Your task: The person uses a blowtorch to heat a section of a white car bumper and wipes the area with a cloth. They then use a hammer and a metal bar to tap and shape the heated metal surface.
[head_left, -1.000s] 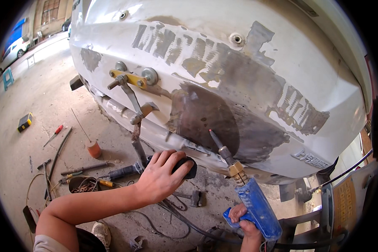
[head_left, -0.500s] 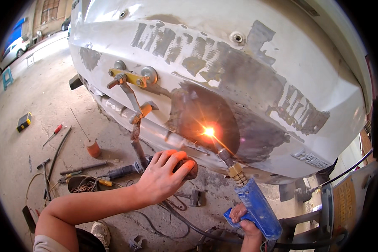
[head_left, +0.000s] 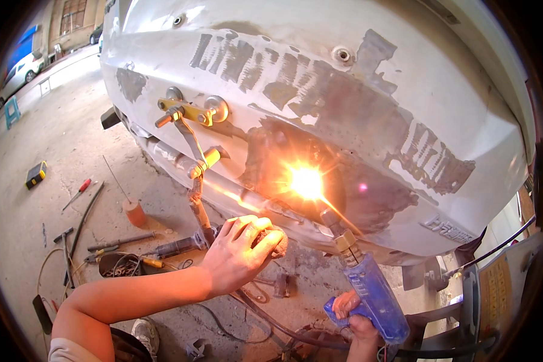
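Below panel (head_left: 338, 102) edge: left grip (head_left: 235, 258) clasps pad (head_left: 278, 243), right grip (head_left: 353, 314) clasps gun (head_left: 375, 297); floor (head_left: 314, 274) between.

Flare (head_left: 307, 183): one second ago there was none, then a small orange one; now it is a large white-yellow star near the centre of the frame.
Left hand (head_left: 235, 256): the orange light became brighter on it.
Pad (head_left: 277, 242): it looked black, now reddish brown.
Bumper (head_left: 230, 195): a bright streak has appeared, left of centre.
Blue tool (head_left: 375, 297): shifted slightly rightward, at lower right.
Right hand (head_left: 351, 312): now tinted orange.
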Tool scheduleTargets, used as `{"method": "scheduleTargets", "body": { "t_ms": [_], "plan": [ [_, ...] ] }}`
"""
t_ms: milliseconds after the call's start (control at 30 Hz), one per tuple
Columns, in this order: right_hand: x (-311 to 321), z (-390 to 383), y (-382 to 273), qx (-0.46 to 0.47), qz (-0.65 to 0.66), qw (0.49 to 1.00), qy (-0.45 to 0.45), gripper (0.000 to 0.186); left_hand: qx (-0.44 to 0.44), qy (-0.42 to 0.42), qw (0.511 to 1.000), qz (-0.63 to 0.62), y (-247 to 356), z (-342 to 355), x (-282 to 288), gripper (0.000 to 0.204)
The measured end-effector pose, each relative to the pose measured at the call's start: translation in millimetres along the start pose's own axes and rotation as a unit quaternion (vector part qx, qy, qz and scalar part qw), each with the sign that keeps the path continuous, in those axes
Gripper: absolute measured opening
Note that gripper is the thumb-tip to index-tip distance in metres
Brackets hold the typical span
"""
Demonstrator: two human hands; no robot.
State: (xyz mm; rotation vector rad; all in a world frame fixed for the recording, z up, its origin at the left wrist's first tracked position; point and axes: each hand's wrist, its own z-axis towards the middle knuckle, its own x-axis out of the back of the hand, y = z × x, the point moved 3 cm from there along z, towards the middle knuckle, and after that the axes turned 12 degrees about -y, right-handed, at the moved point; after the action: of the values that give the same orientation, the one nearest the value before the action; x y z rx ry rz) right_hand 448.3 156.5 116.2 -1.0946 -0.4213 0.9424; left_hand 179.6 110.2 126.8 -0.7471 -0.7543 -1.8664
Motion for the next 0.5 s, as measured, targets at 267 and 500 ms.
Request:
{"method": "scheduleTargets", "body": {
  "t_ms": [267, 500],
  "plan": [
    [2, -3, 0, -0.008, -0.006, 1.000, -0.006, 0.025, -0.001, -0.023, 1.000, -0.007, -1, -2, -1, 0.038],
    [-1, 3, -1, -0.016, -0.007, 1.000, 0.002, 0.024, 0.007, -0.019, 1.000, -0.011, 3, -2, 0, 0.038]
  ]
}}
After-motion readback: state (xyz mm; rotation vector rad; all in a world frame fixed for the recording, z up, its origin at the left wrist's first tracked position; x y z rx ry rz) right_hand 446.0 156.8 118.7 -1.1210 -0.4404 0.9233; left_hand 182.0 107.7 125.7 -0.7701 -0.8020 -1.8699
